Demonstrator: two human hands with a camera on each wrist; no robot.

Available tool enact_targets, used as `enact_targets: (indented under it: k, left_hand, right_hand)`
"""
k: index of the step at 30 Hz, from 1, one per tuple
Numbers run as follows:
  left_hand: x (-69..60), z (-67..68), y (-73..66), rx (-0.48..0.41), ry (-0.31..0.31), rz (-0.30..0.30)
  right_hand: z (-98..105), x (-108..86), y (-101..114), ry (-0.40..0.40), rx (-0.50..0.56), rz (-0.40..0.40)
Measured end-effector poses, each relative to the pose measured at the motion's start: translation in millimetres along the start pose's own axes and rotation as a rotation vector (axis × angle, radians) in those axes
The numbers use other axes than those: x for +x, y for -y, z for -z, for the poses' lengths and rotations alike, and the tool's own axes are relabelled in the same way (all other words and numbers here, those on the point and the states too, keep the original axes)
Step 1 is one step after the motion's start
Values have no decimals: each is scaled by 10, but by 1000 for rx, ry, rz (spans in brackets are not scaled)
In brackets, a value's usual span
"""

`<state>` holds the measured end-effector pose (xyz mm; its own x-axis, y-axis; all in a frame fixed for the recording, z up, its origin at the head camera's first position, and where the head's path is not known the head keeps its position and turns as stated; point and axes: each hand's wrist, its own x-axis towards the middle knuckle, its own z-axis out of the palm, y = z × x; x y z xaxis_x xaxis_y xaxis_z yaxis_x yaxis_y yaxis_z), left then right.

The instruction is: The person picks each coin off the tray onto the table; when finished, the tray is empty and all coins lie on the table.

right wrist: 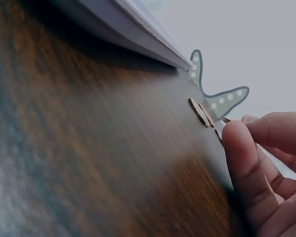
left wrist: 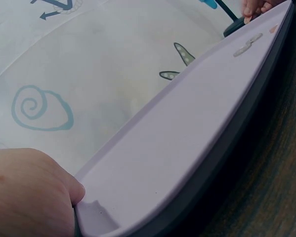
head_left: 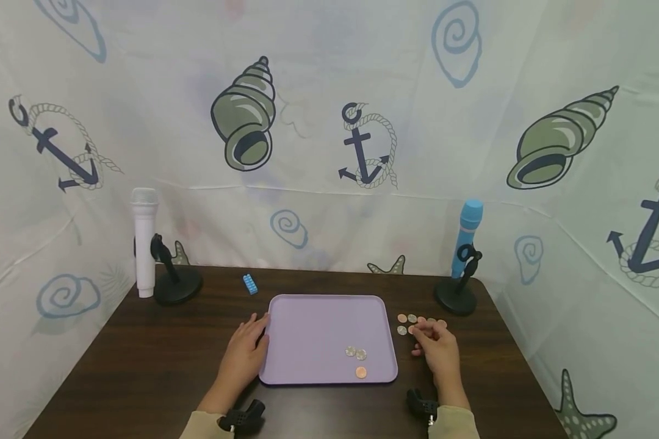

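Note:
A lilac tray (head_left: 318, 329) lies on the dark wooden table, with two silver coins (head_left: 360, 354) and one copper coin (head_left: 360, 372) near its lower right corner. The left hand (head_left: 243, 355) rests at the tray's left edge, fingers extended; in the left wrist view that hand (left wrist: 29, 192) touches the rim with a digit. Right of the tray, the right hand (head_left: 438, 353) pinches a copper coin (head_left: 412, 330) between thumb and finger, close above the table. Several copper and silver coins (head_left: 402, 318) lie beside and partly behind its fingers. The right wrist view shows the pinched coin (right wrist: 226, 120) almost edge-on.
A white microphone (head_left: 144, 244) and a black stand (head_left: 178, 285) are at the back left. At the back right, a blue microphone (head_left: 467, 231) stands by another black stand (head_left: 456, 296). A small blue brick (head_left: 249, 284) lies behind the tray. Patterned cloth hangs around the table.

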<state>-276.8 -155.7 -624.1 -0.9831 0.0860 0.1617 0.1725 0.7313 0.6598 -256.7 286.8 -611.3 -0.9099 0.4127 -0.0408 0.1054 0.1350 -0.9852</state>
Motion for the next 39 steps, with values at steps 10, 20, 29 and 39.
enact_targets:
  k: [10, 20, 29, 39]
  left_hand:
    - [4, 2, 1, -2, 3, 6]
    - [-12, 10, -22, -6, -22, -11]
    - [-8, 25, -36, -19, 6, 19]
    - [-18, 20, -37, -10, -13, -10]
  right_hand:
    - [-17, 10, -25, -17, -74, -9]
    - [-18, 18, -10, -9, -282, 11]
    - [-8, 20, 1, 12, -297, 24]
    - [-16, 14, -29, -64, -7, -9]
